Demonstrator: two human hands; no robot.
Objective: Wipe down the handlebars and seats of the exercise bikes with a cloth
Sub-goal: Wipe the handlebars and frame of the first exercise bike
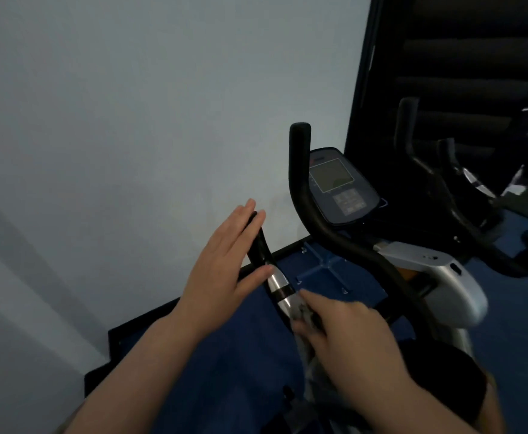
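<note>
One cloth [306,321] in right hand [347,333] against handlebar [276,286]

A gym: exercise bikes [381,245] with a console [341,186] stand on blue floor [522,324] by a wall [131,120].

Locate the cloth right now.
Head view, lower centre: the cloth is bunched in the right hand, against the left handlebar at its chrome section, below the left hand.

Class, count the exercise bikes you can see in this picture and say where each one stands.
2. The near bike, with a console, stands by the pale wall, under the person's hands. A second bike stands further right, in shadow and cut off by the frame. More may be out of view.
</note>
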